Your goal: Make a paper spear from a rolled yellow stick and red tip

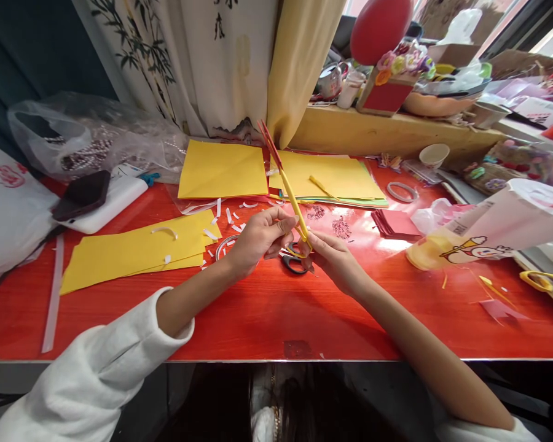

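Both hands meet above the middle of the red table, pinching a long narrow paper strip (289,187). It is yellow along its lower part, red at its upper end, and looped at the bottom. My left hand (262,238) has its thumb and fingers closed at the strip's left side. Around the looped lower end, the fingers of my right hand (336,258) are closed. Scissors (294,264) with dark handles lie on the table just beneath, partly hidden by the hands. Small white paper scraps (229,215) are scattered left of them.
Yellow paper sheets (223,169) lie at the back, and yellow strips (129,252) at left. A phone (83,195) rests on a white box. Right of the hands are red paper pieces (395,223), a tape ring (402,192) and a tilted drink cup (483,227).
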`<control>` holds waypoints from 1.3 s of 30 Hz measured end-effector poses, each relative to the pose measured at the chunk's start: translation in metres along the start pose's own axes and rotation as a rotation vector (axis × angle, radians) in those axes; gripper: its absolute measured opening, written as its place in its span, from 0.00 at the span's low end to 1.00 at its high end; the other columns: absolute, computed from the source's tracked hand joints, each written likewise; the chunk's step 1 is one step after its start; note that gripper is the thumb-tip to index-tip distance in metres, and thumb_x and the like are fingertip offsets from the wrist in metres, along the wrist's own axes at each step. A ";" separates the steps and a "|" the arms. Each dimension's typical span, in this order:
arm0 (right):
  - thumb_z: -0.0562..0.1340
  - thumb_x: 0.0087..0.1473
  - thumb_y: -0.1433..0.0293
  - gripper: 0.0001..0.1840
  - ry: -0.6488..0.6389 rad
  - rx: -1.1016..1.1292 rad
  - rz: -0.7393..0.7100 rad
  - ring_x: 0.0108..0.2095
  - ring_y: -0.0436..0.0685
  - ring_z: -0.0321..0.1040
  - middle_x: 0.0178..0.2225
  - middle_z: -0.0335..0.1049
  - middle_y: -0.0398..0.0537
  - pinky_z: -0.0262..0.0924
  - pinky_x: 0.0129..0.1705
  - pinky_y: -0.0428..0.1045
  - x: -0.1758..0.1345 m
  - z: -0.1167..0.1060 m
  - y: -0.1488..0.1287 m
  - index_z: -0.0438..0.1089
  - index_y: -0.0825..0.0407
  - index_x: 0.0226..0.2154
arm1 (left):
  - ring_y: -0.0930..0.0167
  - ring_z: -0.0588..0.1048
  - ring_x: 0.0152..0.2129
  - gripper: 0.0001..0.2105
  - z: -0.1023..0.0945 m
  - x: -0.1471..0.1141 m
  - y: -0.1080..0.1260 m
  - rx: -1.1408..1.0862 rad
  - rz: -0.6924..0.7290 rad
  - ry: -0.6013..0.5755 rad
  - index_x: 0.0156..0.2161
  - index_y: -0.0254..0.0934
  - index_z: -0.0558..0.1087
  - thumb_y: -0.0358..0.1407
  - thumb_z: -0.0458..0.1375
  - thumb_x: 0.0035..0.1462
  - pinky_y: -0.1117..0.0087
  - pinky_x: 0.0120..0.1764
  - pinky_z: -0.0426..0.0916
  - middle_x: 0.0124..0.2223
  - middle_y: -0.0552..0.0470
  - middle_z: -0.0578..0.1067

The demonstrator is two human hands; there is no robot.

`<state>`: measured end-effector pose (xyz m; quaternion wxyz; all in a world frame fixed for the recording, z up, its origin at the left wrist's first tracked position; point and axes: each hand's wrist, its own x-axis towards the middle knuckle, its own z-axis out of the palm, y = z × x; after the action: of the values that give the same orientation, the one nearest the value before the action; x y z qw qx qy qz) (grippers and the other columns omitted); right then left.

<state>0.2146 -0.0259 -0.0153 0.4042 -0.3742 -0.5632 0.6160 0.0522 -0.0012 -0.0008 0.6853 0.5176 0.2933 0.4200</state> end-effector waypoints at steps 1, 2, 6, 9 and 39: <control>0.54 0.55 0.59 0.15 -0.004 0.016 0.002 0.22 0.47 0.56 0.23 0.56 0.41 0.53 0.25 0.45 0.000 0.000 0.000 0.62 0.53 0.25 | 0.84 0.53 0.09 0.13 0.000 0.000 0.000 0.029 0.008 0.002 0.28 0.36 0.62 0.44 0.56 0.51 0.82 0.12 0.46 0.17 0.61 0.64; 0.53 0.55 0.59 0.15 -0.008 0.031 0.001 0.22 0.47 0.56 0.23 0.57 0.41 0.54 0.25 0.45 0.000 0.000 0.001 0.62 0.53 0.26 | 0.84 0.53 0.09 0.13 0.000 0.000 0.001 0.064 0.019 0.005 0.28 0.36 0.62 0.44 0.56 0.51 0.82 0.12 0.47 0.17 0.61 0.64; 0.53 0.55 0.59 0.15 -0.004 0.041 0.007 0.23 0.47 0.58 0.26 0.58 0.42 0.56 0.26 0.46 0.001 0.000 0.003 0.63 0.53 0.27 | 0.84 0.55 0.09 0.13 -0.001 0.001 0.003 0.227 0.054 0.029 0.27 0.35 0.61 0.42 0.56 0.52 0.81 0.12 0.49 0.18 0.59 0.66; 0.54 0.55 0.59 0.14 0.023 0.034 0.001 0.22 0.46 0.59 0.28 0.60 0.42 0.57 0.25 0.46 0.002 -0.001 0.004 0.64 0.53 0.30 | 0.83 0.58 0.11 0.12 -0.001 0.001 0.004 0.282 0.090 0.029 0.28 0.35 0.61 0.42 0.55 0.52 0.81 0.14 0.52 0.21 0.58 0.67; 0.55 0.54 0.58 0.15 0.052 -0.207 0.016 0.20 0.49 0.65 0.21 0.65 0.42 0.61 0.24 0.45 0.005 0.001 0.013 0.64 0.54 0.28 | 0.79 0.65 0.19 0.11 0.001 -0.001 -0.004 0.653 0.096 0.092 0.33 0.36 0.66 0.43 0.51 0.55 0.77 0.22 0.60 0.25 0.56 0.68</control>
<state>0.2106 -0.0225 -0.0280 0.3729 -0.4343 -0.6103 0.5476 0.0538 -0.0028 -0.0045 0.4488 0.7035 0.4185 0.3586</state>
